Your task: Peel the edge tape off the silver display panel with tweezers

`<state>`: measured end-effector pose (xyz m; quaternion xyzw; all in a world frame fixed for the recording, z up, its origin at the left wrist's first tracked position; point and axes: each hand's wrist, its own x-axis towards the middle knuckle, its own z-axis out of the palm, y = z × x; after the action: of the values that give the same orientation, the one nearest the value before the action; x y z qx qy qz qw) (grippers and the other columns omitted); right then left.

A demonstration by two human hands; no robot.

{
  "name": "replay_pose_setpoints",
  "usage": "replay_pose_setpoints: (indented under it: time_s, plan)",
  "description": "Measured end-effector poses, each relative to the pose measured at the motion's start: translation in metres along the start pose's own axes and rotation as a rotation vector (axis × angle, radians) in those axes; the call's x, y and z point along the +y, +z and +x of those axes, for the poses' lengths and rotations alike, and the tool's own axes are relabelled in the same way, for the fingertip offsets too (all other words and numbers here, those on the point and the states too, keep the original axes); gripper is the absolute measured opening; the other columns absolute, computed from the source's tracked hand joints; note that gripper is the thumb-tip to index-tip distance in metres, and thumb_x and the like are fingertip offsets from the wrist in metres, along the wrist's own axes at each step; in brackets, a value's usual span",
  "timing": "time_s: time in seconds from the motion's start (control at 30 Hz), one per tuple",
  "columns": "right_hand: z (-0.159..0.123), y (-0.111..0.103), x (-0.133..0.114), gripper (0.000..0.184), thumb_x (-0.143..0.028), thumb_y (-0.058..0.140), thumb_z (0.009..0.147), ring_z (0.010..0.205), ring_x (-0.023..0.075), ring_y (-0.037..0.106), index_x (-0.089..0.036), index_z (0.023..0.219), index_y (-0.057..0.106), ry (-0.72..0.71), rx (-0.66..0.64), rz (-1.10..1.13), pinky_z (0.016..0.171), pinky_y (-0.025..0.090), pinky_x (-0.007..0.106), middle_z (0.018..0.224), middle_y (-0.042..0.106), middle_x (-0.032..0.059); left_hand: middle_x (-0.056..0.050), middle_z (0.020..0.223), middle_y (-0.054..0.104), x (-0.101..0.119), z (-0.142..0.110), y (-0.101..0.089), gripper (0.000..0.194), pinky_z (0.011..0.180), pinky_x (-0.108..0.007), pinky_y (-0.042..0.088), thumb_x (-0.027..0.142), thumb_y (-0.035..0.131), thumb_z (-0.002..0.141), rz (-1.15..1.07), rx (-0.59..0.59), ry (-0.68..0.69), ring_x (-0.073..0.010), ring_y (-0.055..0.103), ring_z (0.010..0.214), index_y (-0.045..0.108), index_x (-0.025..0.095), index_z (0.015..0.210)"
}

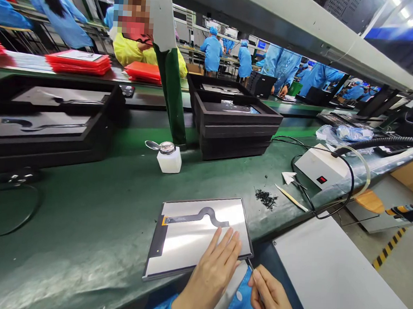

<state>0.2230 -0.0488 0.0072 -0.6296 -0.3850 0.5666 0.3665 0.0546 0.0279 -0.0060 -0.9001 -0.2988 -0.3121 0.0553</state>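
Observation:
A flat display panel [183, 246] with a silvery back lies at the front edge of the green bench. A dark curved flex cable [188, 217] runs across its back from an orange connector end. My left hand [213, 267] rests flat on the panel's lower right part, fingers stretched out. Below the panel's near right corner, my right hand [269, 296] is closed around a slim dark tool [249, 263]. The tip of that tool touches the corner or sits right beside it. Its exact kind is hidden by my fingers.
A white pump bottle [169, 159] with its lid up stands behind the panel. Black scraps [266, 198] and a pale thin stick [291, 198] lie to the right. Black trays [236, 128] hold panels at the back. A white box [317, 166] with cables stands at right.

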Motion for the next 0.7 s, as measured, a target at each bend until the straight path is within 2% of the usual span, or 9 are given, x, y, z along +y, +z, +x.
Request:
replay_pose_setpoints:
  time_s: [0.2,0.33,0.7]
  plan:
    - [-0.0003,0.0001,-0.001,0.058,-0.08,0.043,0.081,0.036,0.0076,0.018,-0.022,0.076,0.051,0.008,-0.016,-0.013,0.034,0.013,0.021,0.043,0.037,-0.0113,-0.014,0.13,0.064,0.0,0.0038,-0.0036,0.033,0.102,-0.048,0.052,0.007,0.04,0.096,0.034,0.015,0.028,-0.0282,0.058,0.124,0.058,0.004,0.124]
    - [-0.0003,0.0001,-0.001,0.059,-0.08,0.042,0.081,0.036,0.0077,0.018,-0.022,0.077,0.052,0.006,-0.02,-0.018,0.035,0.013,0.022,0.042,0.038,-0.0112,-0.014,0.129,0.065,0.0003,0.0046,-0.0041,0.033,0.104,-0.048,0.05,0.007,0.041,0.096,0.031,0.023,0.031,-0.0281,0.058,0.124,0.059,0.004,0.123]
    - [0.0022,0.0008,0.0058,0.057,-0.078,0.04,0.085,0.038,0.009,0.024,-0.023,0.076,0.051,-0.037,-0.03,-0.051,0.038,0.02,0.023,0.042,0.038,-0.0108,-0.015,0.13,0.064,0.0012,0.0035,-0.0026,0.034,0.105,-0.05,0.048,0.007,0.04,0.096,0.013,0.014,0.018,-0.0284,0.056,0.126,0.057,0.003,0.125]
